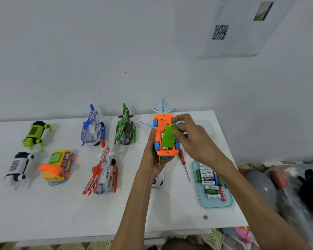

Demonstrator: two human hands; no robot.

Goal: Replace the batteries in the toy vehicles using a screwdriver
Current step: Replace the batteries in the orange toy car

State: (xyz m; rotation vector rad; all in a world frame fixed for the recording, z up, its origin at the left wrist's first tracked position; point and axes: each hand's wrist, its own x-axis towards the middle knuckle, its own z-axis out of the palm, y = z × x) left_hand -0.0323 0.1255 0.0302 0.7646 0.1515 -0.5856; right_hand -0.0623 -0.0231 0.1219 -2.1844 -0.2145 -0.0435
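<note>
Over table (61, 210), left hand (152, 159) grips orange car (167, 152) pointing away; right hand (193, 138) pinches cover (168, 137).

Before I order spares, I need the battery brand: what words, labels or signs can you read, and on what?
"Heybright": two white batteries in the tray.
QR code, no words: paper sheet; its other print is too small to read.
Red battery: print blurred.
Helicopter stickers: blurred.
Orange toy in left hand, green cover in right hand: no text readable.
</note>
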